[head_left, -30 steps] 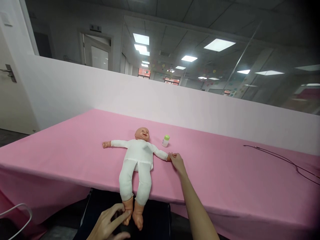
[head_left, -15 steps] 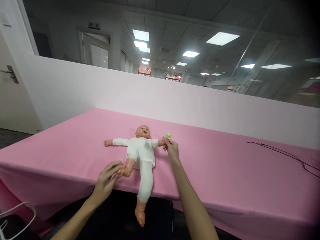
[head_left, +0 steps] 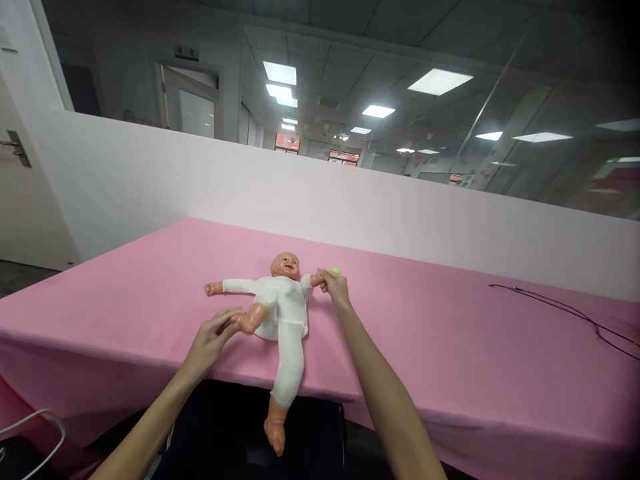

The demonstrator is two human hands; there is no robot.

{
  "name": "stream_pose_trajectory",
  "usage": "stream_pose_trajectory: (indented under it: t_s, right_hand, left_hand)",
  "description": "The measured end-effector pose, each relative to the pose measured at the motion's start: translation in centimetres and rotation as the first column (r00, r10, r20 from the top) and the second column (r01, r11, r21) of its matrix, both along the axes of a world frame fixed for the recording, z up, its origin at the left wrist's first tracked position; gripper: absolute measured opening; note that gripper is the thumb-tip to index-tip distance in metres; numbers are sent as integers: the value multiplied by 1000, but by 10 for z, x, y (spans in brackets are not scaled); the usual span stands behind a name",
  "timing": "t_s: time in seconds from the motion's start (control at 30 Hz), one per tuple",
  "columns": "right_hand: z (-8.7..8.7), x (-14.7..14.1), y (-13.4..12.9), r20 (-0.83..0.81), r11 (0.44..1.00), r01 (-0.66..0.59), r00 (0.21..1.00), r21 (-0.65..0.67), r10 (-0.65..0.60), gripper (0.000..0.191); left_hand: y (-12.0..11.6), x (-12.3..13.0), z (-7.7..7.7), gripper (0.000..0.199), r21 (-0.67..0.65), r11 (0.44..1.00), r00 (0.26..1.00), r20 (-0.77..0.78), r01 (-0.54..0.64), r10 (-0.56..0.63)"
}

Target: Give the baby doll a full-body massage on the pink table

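A baby doll [head_left: 280, 300] with a white cloth body lies face up on the pink-covered table [head_left: 400, 347]. Its head points to the far side and one leg hangs over the near edge. My left hand [head_left: 213, 337] is closed on the doll's bent bare foot. With its fingers pinched, my right hand [head_left: 335, 285] holds the doll's small hand on the right side. Just behind my right hand shows a small light green object [head_left: 335, 271], partly hidden, whose kind I cannot make out. The doll's other arm stretches out to the left.
A thin black cable [head_left: 555, 303] runs across the table at the right. Behind the table stands a low white wall [head_left: 350, 207] with glass above it. A white cable [head_left: 55, 427] loops at the lower left, and a door [head_left: 25, 200] is at the far left.
My left hand has pushed the doll's foot up and towards its body, bending that leg more. My right hand has moved the doll's arm slightly inward and up.
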State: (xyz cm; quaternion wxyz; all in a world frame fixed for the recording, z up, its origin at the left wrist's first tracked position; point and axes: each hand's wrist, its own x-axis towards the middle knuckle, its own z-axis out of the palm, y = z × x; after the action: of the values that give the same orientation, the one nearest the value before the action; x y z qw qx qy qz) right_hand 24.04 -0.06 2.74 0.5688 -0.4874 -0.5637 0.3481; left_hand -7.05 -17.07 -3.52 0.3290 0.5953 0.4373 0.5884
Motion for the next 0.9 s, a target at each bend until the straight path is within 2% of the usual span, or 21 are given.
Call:
stream_pose_trajectory:
  t_s: [0.07, 0.13, 0.2, 0.27, 0.37, 0.4, 0.47, 0.5, 0.57, 0.63, 0.7, 0.8, 0.83, 0.9]
  right_hand:
    - [-10, 21, 9, -122, 973, 201, 969, -111, -214, 34]
    - [-23, 40, 12, -153, 926, 307, 927, -221, -344, 32]
    - [-34, 51, 11, -152, 901, 344, 908, -263, -391, 32]
    - [-38, 55, 10, -166, 906, 336, 908, -259, -384, 33]
    - [-24, 45, 9, -224, 939, 271, 922, -211, -316, 35]
    - [-17, 39, 9, -236, 961, 215, 938, -175, -253, 36]
    - [-2, 24, 6, -186, 996, 35, 981, -78, -49, 39]
    - [3, 15, 3, -115, 996, -81, 990, -38, 76, 40]
    - [6, -2, -6, 78, 953, -300, 950, -35, 302, 43]
    - [1, -19, -16, 219, 908, -410, 882, -84, 418, 46]
    - [-5, -32, -24, 281, 886, -456, 842, -83, 460, 49]
    - [-5, -36, -22, 314, 891, -454, 843, -22, 437, 48]
    - [-1, -32, -18, 304, 909, -417, 865, -4, 399, 46]
    - [6, -18, -5, 213, 963, -265, 944, 38, 252, 43]
  left_hand:
    - [-36, -16, -18, 34, -22, 999, 997, -66, -49, 47]
    - [-70, -28, -37, 31, -24, 999, 992, -123, -37, 34]
    - [-94, -32, -51, 30, -38, 999, 987, -160, -17, 11]
    - [-104, -30, -57, 30, -62, 998, 985, -172, 7, -18]
    - [-85, -23, -46, 31, -62, 998, 991, -136, 4, -12]
    - [-72, -19, -37, 32, -47, 999, 994, -109, -17, 12]
    - [-39, -10, -16, 35, -1, 997, 997, -36, -74, 73]
    - [-21, -4, -5, 35, 21, 996, 996, -1, -90, 90]
    - [13, 10, 12, 38, 36, 997, 996, 63, -64, 62]
    - [39, 25, 23, 40, 18, 1000, 990, 141, 2, -4]
    - [52, 36, 25, 42, -4, 998, 977, 204, 63, -60]
    - [47, 41, 22, 43, -29, 996, 969, 232, 88, -79]
    - [39, 38, 20, 43, -41, 996, 971, 229, 74, -62]
    - [17, 27, 13, 44, -70, 997, 981, 195, 21, -7]
